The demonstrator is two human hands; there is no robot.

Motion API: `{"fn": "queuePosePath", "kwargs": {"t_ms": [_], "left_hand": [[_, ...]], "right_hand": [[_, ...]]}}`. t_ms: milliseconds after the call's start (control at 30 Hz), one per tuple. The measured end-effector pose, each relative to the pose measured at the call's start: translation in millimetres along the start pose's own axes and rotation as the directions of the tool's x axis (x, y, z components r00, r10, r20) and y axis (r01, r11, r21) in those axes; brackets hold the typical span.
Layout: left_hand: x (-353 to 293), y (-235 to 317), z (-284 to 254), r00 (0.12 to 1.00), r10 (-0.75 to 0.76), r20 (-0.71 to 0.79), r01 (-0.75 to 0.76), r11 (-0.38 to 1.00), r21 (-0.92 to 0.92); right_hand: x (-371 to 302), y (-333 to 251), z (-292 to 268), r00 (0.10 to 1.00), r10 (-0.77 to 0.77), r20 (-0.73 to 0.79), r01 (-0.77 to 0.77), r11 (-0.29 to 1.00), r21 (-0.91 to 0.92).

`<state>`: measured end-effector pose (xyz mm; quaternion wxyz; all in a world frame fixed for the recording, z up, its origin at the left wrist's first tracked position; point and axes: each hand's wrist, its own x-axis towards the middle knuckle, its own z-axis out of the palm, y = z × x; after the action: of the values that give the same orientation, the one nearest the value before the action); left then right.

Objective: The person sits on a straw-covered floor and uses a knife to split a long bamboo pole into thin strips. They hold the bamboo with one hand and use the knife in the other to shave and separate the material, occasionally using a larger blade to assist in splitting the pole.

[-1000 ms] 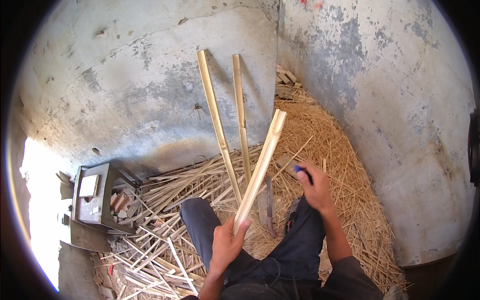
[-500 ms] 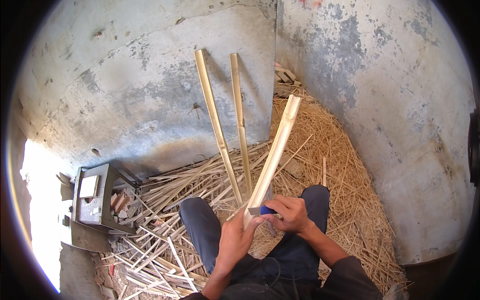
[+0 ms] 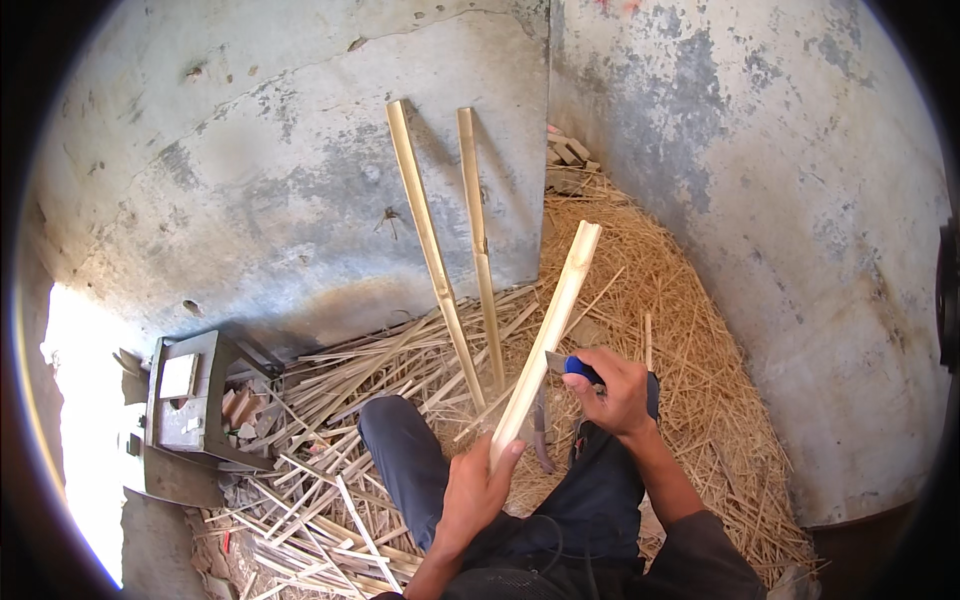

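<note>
L hand [image 3: 472, 497] clasps bamboo strip [image 3: 548, 345] nr btm; R hand [image 3: 617, 392], higher, grips blue-hdl blade [image 3: 582, 369].

2 leaning strips [image 3: 423, 210] block way left of held strip [image 3: 556, 325]; open air over straw [image 3: 690, 330], right of right hand [image 3: 615, 392].

The floor [image 3: 525, 488] carries scattered pale strips [image 3: 360, 528] at left, heaped straw-coloured shavings [image 3: 690, 420] at right, and 2 leaning split lengths [image 3: 424, 220].
</note>
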<state>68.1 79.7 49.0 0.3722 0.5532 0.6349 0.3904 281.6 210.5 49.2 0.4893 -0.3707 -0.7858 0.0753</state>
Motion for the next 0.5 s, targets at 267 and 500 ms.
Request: {"fn": "queuePosePath", "kwargs": {"t_ms": [267,500], "left_hand": [[7,3,0,0.994,0.11,-0.03,-0.108,0.993,0.056],[13,12,-3,0.995,0.093,-0.04,-0.092,0.995,0.026]], "right_hand": [[-27,-17,15,0.971,-0.159,0.179,0.155,0.987,0.036],[-27,-28,19,0.972,-0.151,0.178,0.148,0.989,0.031]]}}
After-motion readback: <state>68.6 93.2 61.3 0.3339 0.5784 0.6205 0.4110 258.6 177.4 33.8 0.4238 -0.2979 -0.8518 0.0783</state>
